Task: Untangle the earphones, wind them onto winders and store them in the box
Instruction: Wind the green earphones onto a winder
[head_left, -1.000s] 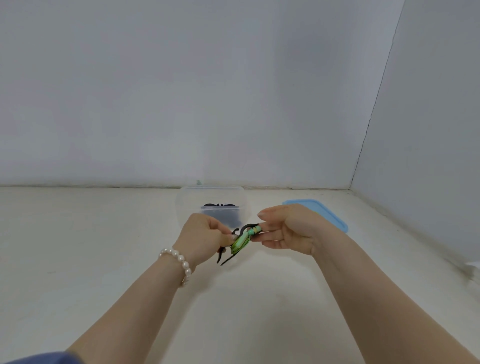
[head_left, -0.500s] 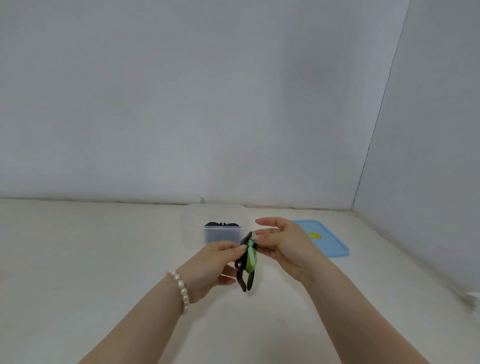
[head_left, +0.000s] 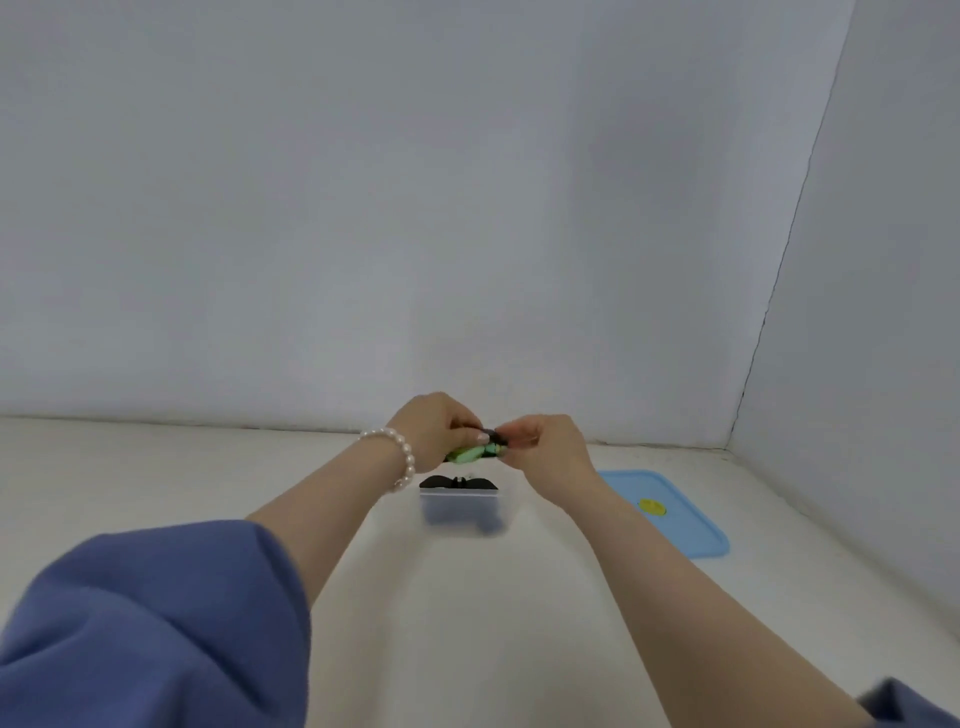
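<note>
We are nearing the end, as we judge it: one black winder (head_left: 458, 482) is already lying in the clear box (head_left: 462, 506) on the bench (head_left: 156, 478), its blue lid (head_left: 670, 512) off beside it. Above the box, our left hand (head_left: 434, 431) and right hand (head_left: 545, 447) are both pinching the green earphones (head_left: 467, 454) wound on a second winder (head_left: 493, 439), not yet stored
</note>
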